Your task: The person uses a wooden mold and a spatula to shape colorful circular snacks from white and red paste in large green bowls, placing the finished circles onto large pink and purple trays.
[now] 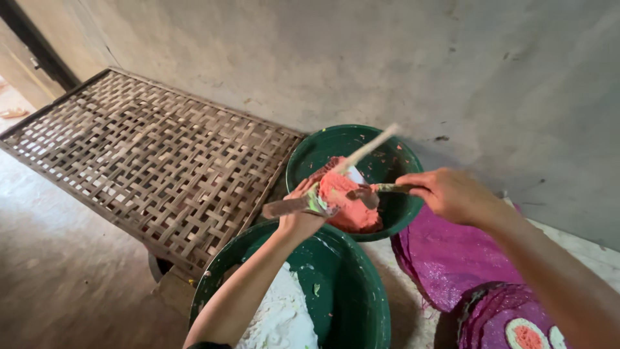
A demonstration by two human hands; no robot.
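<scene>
While your left hand (302, 216) grips a stick-mounted pink dough lump (336, 189), your right hand's (452, 194) fingers pinch a spoon (374, 192) against it

stick (371, 147) blurred, white dough (281, 317) cut off

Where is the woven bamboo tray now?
In the head view, the woven bamboo tray lies at the left, against the grey wall, beside the far green basin.

No packages, labels, signs or screens show anywhere in this view.
</scene>
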